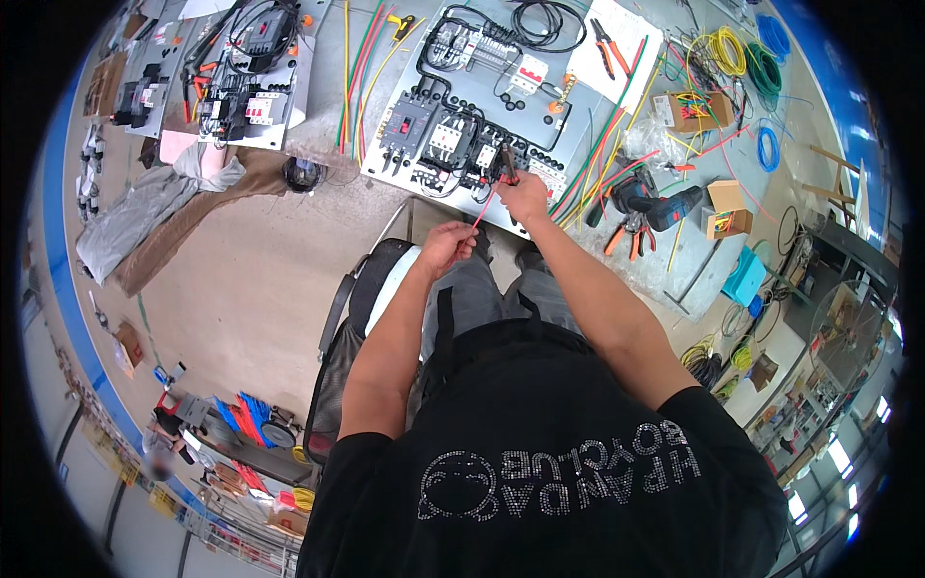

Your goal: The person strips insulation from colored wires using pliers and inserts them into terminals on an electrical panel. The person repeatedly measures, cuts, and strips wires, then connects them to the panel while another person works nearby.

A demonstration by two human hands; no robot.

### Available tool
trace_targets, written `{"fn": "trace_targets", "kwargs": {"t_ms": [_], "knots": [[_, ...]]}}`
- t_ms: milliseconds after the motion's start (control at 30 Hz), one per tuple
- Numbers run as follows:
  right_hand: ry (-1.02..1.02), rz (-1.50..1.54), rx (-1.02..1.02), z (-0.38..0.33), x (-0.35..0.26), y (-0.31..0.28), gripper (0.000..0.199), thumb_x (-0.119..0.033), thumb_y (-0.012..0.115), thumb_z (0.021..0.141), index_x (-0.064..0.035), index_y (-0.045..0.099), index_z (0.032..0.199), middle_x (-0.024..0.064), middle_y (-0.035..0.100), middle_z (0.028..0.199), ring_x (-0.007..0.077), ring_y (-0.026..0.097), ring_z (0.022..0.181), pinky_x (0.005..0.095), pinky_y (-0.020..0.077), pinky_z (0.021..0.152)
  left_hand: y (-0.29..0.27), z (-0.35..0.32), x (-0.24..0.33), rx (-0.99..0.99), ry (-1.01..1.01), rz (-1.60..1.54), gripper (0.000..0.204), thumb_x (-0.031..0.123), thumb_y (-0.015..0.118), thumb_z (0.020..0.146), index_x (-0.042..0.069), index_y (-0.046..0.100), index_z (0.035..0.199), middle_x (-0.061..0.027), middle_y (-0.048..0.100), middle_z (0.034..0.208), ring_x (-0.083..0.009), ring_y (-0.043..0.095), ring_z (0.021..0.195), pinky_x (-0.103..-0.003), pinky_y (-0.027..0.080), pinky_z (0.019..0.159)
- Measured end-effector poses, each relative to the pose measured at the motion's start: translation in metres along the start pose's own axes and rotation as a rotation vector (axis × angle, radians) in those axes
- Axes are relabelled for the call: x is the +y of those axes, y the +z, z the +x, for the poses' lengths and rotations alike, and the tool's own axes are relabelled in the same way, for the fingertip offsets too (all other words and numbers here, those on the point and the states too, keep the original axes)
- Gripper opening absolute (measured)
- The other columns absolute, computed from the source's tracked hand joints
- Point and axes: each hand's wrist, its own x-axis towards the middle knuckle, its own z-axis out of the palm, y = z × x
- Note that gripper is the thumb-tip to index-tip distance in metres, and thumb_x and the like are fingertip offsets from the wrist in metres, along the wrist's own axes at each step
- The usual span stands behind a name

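Note:
Pinched in the fingers of my left hand (449, 245) is a thin red wire (484, 211), which runs up toward my right hand. My right hand (525, 198) is closed around a slim dark hand tool (508, 166) that looks like pliers, at the near edge of a pale mounting plate (387, 164). Whether the tool's jaws grip the wire is too small to tell. Beside it on the plate sit a contactor (446, 140) and a large grey circuit breaker (406, 125). Black cables (421, 69) loop between the parts.
Orange-handled pliers (631, 236) and a cordless drill (665, 207) lie right of the plate. Red-handled cutters (609, 48) rest on white paper. Loose coloured wires (602, 159) run along the plate's right side. A second wired plate (299, 91) stands at left. A chair (347, 328) is beside me.

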Motion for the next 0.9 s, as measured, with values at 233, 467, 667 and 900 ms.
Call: {"fn": "trace_targets", "kwargs": {"t_ms": [233, 467, 667, 900], "knots": [[0.008, 0.030, -0.008, -0.0030, -0.0022, -0.0004, 0.026, -0.030, 0.079, 0.075, -0.0049, 0.071, 0.080, 0.0127, 0.070, 0.069, 0.0304, 0.070, 0.068, 0.0417, 0.0542, 0.068, -0.0053, 0.0003, -0.0004, -0.033, 0.006, -0.017, 0.015, 0.014, 0.062, 0.099, 0.002, 0.066, 0.106, -0.0038, 0.066, 0.080, -0.0111, 0.059, 0.065, -0.024, 0.050, 0.061], [0.032, 0.044, -0.028, -0.0027, -0.0061, -0.0028, 0.024, -0.028, 0.078, 0.076, -0.0051, 0.071, 0.079, 0.0098, 0.070, 0.067, 0.0258, 0.070, 0.065, 0.0395, 0.0543, 0.066, -0.0052, 0.0023, -0.0026, -0.031, 0.008, -0.013, 0.013, 0.012, 0.061, 0.099, 0.002, 0.067, 0.106, -0.0040, 0.066, 0.081, -0.0108, 0.059, 0.067, -0.023, 0.049, 0.062], [0.006, 0.014, -0.010, -0.0016, -0.0050, -0.0037, 0.027, -0.030, 0.078, 0.075, -0.0043, 0.070, 0.078, 0.0119, 0.070, 0.067, 0.0286, 0.070, 0.066, 0.0405, 0.0546, 0.067, -0.0030, 0.0007, 0.0009, -0.023, 0.001, 0.006, 0.013, 0.013, 0.062, 0.098, 0.003, 0.067, 0.105, -0.0035, 0.066, 0.081, -0.0107, 0.058, 0.066, -0.023, 0.047, 0.061], [-0.001, 0.006, 0.002, -0.0025, -0.0051, -0.0017, 0.029, -0.031, 0.079, 0.073, -0.0042, 0.070, 0.078, 0.0147, 0.069, 0.069, 0.0326, 0.069, 0.070, 0.0428, 0.0539, 0.069, -0.0020, -0.0014, -0.0006, -0.030, 0.001, -0.033, 0.013, 0.013, 0.062, 0.097, 0.004, 0.068, 0.104, -0.0016, 0.065, 0.078, -0.0092, 0.055, 0.064, -0.022, 0.044, 0.058]]}}
